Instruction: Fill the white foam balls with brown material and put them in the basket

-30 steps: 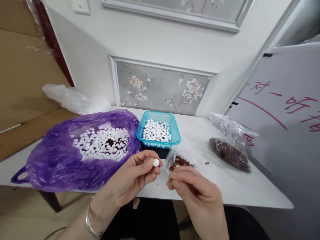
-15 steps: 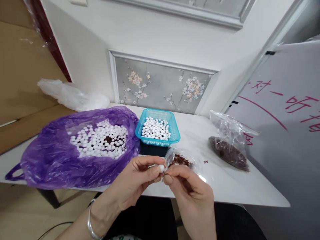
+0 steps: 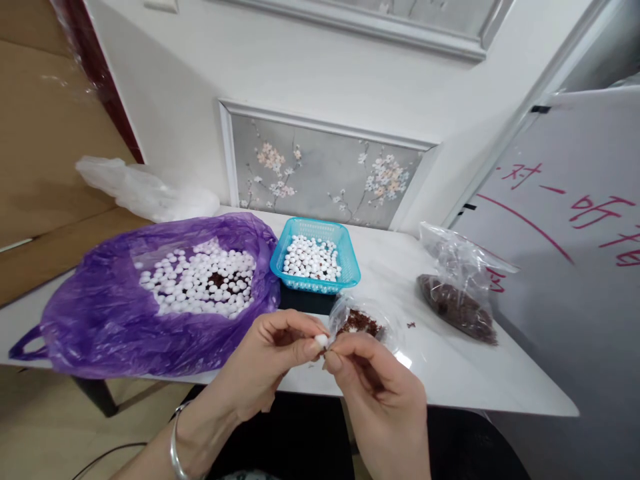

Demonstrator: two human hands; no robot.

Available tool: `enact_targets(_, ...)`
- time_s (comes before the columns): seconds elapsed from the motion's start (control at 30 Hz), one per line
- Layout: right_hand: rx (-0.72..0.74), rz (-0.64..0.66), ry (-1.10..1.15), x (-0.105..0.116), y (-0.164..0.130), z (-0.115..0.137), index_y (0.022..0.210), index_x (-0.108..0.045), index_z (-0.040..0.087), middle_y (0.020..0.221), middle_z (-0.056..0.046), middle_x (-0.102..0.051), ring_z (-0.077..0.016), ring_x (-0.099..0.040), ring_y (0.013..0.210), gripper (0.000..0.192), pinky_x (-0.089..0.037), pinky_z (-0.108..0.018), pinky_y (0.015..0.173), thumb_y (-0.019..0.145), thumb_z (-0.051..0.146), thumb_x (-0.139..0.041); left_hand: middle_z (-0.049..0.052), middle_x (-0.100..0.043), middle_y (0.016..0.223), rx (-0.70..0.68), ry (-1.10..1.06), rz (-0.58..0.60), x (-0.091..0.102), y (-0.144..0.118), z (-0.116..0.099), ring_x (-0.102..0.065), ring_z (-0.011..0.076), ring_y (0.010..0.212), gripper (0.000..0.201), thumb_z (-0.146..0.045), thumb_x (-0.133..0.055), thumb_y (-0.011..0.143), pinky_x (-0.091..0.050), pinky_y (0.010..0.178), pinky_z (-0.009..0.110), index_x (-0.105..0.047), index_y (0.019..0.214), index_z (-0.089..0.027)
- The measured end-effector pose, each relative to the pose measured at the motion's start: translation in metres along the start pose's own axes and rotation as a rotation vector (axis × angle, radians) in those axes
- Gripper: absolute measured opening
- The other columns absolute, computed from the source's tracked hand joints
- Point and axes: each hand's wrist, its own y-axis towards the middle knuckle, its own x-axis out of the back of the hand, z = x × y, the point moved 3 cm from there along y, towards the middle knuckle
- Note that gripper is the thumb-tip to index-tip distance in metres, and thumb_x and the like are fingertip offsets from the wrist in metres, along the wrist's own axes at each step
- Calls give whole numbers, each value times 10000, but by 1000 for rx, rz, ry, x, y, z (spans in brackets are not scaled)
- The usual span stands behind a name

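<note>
Between the thumb and fingers of my left hand is a small white ball. My right hand is pinched beside it, fingertips close against the ball; whatever it holds is too small to make out. Just behind my hands lies a clear plastic bag with small reddish-brown pieces in it. Farther back, a blue basket holds many white balls. To the left, a purple plastic bag lies open, with more white balls and a few dark brown pieces inside.
A clear zip bag of brown pieces lies on the right of the white table. A crumpled white bag rests at the back left. A whiteboard with red writing stands at the right, cardboard at the left.
Both hands have shifted very slightly left, the white ball staying in my left fingers. The bags and basket stay where they were.
</note>
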Motion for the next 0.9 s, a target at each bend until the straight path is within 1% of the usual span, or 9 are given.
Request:
enact_targets(0.1,-33,-9,-1,-2,0,2,785,-696,204,713,-11,-658,-147,-601,646,82,-487,-235,585,860,224,-669,15,-751,782,-49,70,0,3,-1,-2,-658,125,732,77,-190,-857,668,-518,692,207,-793,701,-216)
enact_targets(0.2,-77,-32,28,-3,0,6,752,-690,203,682,-8,-643,-146,-588,628,111,-481,-233,570,848,256,-677,19,-748,787,-80,133,26,5,-1,-3,-667,136,737,79,-164,-842,683,-524,704,225,-794,705,-223)
enact_targets(0.4,-167,-24,111,-4,-1,4,727,-680,199,650,13,-636,-129,-602,623,121,-501,-209,604,827,264,-702,-4,-745,810,-76,216,53,9,-5,-3,-678,120,734,113,-151,-810,726,-513,690,202,-794,728,-262)
enact_targets(0.53,-167,14,116,-4,1,-2,748,-668,205,646,21,-626,-119,-581,610,129,-487,-196,581,837,294,-696,-1,-756,797,-74,221,59,8,-5,-4,-684,126,723,117,-154,-815,720,-519,684,209,-800,724,-270)
enact_targets(0.67,-240,22,124,-4,4,-10,766,-615,208,660,44,-568,-97,-519,591,176,-459,-179,552,811,327,-736,18,-764,788,-81,175,60,7,-2,-3,-679,137,736,92,-156,-821,711,-522,688,217,-804,707,-246)
enact_targets(0.7,-259,20,157,-4,5,-12,772,-600,210,665,52,-553,-92,-512,591,194,-456,-174,550,796,324,-755,22,-765,788,-77,162,57,7,-2,-2,-675,138,737,76,-166,-827,707,-521,692,217,-804,704,-239)
enact_targets(0.77,-302,47,280,-6,5,-16,799,-586,218,691,58,-557,-90,-543,618,210,-474,-176,582,777,297,-779,24,-754,757,-54,110,56,6,-2,1,-650,120,686,38,-208,-838,703,-510,663,205,-804,715,-219)
enact_targets(0.83,-322,108,443,-8,5,-19,854,-597,233,727,54,-596,-99,-594,664,192,-504,-197,641,789,275,-773,16,-724,692,-9,21,60,5,-2,5,-604,91,601,88,-261,-845,700,-489,605,185,-804,748,-200)
enact_targets(0.9,-316,143,541,-8,4,-20,909,-619,250,773,46,-634,-105,-622,708,168,-520,-220,698,813,278,-754,10,-694,657,49,-60,43,5,-3,7,-581,74,571,144,-304,-844,701,-478,584,168,-802,772,-186)
